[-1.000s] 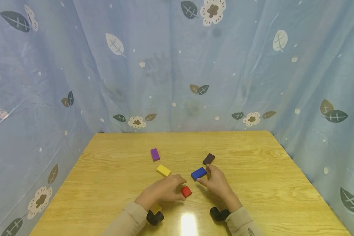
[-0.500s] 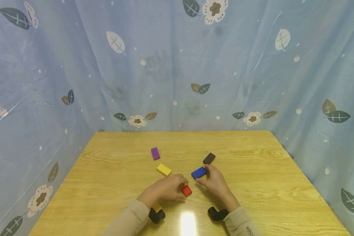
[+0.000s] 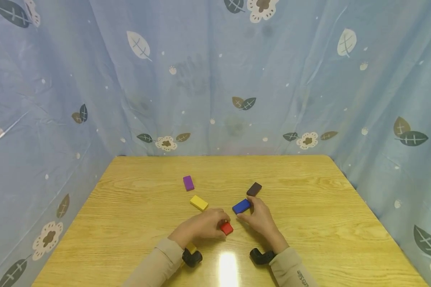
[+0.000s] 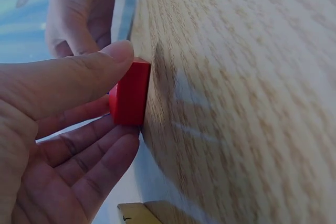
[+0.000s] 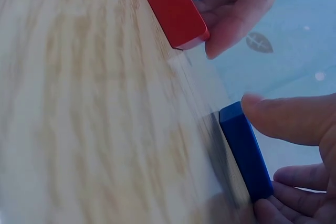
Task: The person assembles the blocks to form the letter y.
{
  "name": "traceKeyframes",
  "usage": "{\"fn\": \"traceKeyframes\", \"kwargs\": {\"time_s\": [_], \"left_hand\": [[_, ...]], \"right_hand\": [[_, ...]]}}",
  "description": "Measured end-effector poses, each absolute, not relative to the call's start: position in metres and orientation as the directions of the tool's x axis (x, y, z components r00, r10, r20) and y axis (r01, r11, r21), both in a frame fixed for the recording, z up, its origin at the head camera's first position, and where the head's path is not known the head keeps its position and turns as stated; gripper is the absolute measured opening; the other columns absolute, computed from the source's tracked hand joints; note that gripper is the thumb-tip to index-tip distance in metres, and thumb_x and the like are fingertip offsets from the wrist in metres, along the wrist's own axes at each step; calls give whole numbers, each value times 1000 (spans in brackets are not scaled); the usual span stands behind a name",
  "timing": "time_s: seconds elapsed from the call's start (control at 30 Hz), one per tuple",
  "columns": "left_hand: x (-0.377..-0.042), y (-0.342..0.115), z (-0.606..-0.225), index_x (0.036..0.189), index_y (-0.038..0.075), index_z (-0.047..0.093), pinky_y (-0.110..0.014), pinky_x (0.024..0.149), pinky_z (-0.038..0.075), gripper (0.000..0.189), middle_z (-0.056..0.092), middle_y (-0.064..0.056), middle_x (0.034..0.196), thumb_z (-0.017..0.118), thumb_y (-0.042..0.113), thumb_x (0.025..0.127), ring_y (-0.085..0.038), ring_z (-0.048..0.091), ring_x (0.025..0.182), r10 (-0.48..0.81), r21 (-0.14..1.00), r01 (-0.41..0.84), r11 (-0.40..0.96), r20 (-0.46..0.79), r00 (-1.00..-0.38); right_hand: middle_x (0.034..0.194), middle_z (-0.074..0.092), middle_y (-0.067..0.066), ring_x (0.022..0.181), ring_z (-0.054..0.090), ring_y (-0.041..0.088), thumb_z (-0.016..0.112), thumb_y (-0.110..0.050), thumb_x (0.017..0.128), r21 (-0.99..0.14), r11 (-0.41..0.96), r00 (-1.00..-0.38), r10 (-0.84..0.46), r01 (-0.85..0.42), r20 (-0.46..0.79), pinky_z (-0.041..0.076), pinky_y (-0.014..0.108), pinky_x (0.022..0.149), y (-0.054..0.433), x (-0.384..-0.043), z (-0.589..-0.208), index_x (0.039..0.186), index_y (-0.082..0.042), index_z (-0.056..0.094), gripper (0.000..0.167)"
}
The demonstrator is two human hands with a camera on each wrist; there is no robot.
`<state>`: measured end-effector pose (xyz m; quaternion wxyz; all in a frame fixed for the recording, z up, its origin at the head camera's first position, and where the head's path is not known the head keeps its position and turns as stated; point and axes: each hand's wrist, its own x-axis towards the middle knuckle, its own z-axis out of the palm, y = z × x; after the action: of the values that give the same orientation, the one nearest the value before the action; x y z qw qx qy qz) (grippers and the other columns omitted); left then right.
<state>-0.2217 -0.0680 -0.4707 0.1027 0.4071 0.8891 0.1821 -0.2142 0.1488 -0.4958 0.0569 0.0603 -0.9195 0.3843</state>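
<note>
A red block lies on the wooden table, and my left hand pinches it between thumb and fingers. In the left wrist view the thumb crosses the upper end of the red block, with fingertips at its lower end. To the right, my right hand holds a blue block by its ends. In the right wrist view the thumb touches one end of the blue block and the fingers touch the other. Both blocks appear to rest on the table, apart from each other.
Beyond the hands lie a yellow block, a purple block and a dark block. Another yellow block is partly hidden under the left wrist. A blue patterned curtain surrounds the table's back and sides.
My left fingers have drawn in closer around the red block. The right hand stays at the blue block with little movement. The head view has tilted slightly.
</note>
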Motion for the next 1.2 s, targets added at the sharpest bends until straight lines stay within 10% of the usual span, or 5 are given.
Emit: {"fn": "traceKeyframes", "kwargs": {"time_s": [1.2], "left_hand": [[-220, -63, -469, 112, 11, 65, -13, 71, 43, 40, 60, 6, 96, 76, 30, 80, 0, 48, 79, 752, 336, 704, 626, -19, -659]], "right_hand": [[117, 55, 25, 108, 54, 38, 82, -19, 72, -691, 706, -977, -2, -152, 213, 46, 50, 92, 141, -217, -504, 126, 10, 53, 68]]}}
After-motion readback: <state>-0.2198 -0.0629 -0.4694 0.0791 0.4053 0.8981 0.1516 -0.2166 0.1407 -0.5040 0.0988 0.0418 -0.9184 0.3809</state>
